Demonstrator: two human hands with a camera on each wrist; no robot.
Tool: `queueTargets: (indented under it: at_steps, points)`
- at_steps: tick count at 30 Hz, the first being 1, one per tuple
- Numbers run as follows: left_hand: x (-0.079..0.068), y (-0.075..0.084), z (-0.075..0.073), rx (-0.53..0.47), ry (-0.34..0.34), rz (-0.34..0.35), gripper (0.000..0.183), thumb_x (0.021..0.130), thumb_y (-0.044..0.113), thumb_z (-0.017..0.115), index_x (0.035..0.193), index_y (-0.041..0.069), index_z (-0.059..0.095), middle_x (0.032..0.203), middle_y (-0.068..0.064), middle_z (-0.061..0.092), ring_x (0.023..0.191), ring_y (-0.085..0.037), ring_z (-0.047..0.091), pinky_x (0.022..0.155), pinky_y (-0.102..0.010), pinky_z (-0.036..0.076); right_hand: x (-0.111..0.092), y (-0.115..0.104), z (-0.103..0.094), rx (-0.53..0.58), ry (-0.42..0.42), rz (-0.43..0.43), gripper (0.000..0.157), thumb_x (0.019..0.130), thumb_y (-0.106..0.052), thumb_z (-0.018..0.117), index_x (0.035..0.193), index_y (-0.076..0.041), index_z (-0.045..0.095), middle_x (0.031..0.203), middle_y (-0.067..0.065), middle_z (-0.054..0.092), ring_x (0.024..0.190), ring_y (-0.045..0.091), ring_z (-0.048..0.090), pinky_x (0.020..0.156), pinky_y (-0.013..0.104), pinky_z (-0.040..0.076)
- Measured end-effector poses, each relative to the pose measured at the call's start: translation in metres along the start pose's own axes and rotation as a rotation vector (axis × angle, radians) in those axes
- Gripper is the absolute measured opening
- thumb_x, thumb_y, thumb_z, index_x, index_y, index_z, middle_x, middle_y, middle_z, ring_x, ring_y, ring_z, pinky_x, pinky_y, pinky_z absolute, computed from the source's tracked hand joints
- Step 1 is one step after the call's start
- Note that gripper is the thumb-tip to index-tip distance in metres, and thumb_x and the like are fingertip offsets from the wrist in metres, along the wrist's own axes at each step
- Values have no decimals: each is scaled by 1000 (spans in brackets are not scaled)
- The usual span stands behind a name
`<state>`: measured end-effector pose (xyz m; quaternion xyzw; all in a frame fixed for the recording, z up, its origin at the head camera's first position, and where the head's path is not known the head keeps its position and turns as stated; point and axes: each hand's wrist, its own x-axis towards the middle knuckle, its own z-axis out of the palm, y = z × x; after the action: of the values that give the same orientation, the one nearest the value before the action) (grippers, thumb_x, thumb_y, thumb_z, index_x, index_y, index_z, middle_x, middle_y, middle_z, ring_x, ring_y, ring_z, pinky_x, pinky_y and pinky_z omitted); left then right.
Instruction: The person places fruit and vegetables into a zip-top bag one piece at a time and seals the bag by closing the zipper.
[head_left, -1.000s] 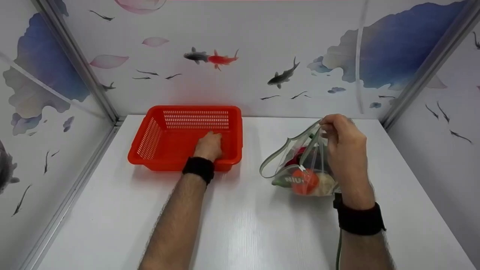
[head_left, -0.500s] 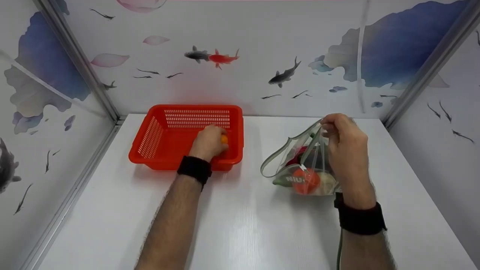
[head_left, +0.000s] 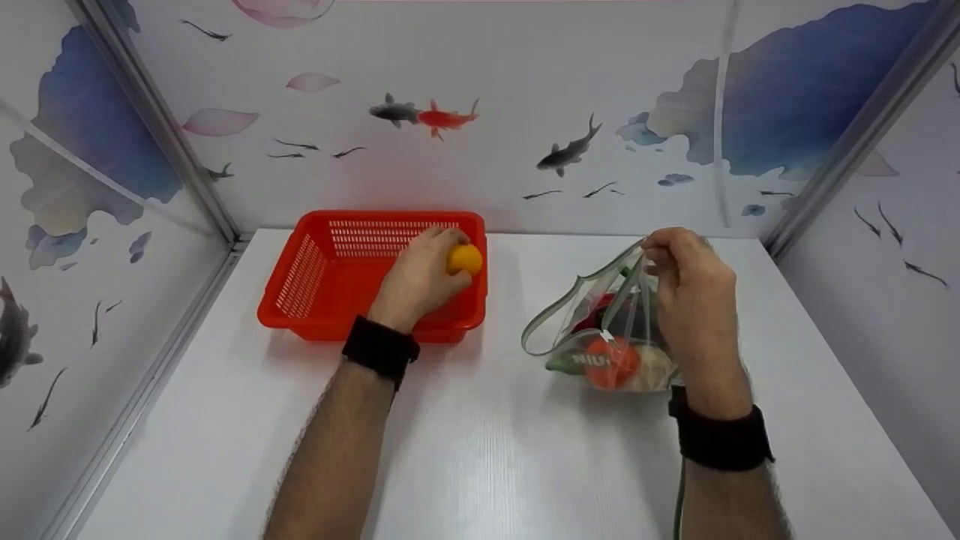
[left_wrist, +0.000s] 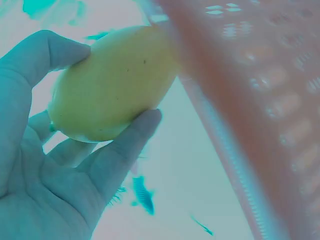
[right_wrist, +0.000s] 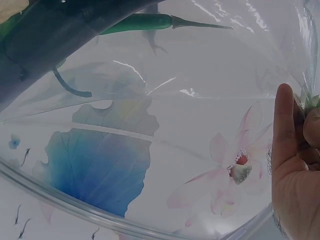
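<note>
My left hand (head_left: 424,277) holds a smooth oval yellow-orange fruit (head_left: 465,259) between thumb and fingers, over the right side of a red plastic basket (head_left: 345,285). In the left wrist view the fruit (left_wrist: 115,85) fills much of the frame, with the basket's slotted wall beside it. Across the table, my right hand (head_left: 690,300) pinches the gathered top of a clear see-through bag (head_left: 581,319) with green-grey trim. Inside the bag lie a round orange-red piece (head_left: 611,362), a pale rounded piece (head_left: 651,367) and a green pepper (right_wrist: 140,23) beside a long dark purple one (right_wrist: 45,45).
Both stand on a white table (head_left: 480,450), the basket at the back left and the bag at the right. White printed panels (head_left: 480,180) with painted fish rise behind and at the sides, joined by metal corner posts (head_left: 150,120).
My left hand has lifted the yellow-orange fruit from low inside the basket, up and to the right near the rim. The right hand and bag stay in place.
</note>
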<state>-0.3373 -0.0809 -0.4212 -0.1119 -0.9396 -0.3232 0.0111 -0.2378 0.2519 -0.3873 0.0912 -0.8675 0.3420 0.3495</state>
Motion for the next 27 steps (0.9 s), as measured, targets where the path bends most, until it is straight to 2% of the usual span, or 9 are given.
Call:
queueTargets:
  at_steps: [4,8,18,27]
  points:
    - [-9,12,-5,-42,66,106,52,109,22,87,158,16,70,161,-7,65,137,-31,70,127,-48,62,0,1,0,-2,6,-11,14,114,12,63,121,7,73,114,25,78,104,40,84,93,-10,43]
    - [-19,26,-11,-79,102,205,53,110,20,86,160,15,70,163,-8,68,144,-32,71,127,-46,62,-1,2,1,-5,19,-32,14,114,14,62,119,7,74,112,24,79,101,39,84,93,-9,44]
    - [-47,53,-21,-113,138,406,54,108,18,88,159,12,72,163,-10,71,147,-33,72,125,-43,63,0,0,1,-1,20,-29,15,114,14,62,120,7,74,113,25,79,102,38,83,94,-9,44]
    - [-62,70,-15,-134,117,606,51,110,19,86,158,10,72,162,-11,73,149,-29,73,123,-36,63,0,-3,0,-2,15,-10,15,114,14,62,120,7,74,114,24,80,104,38,83,94,-9,44]
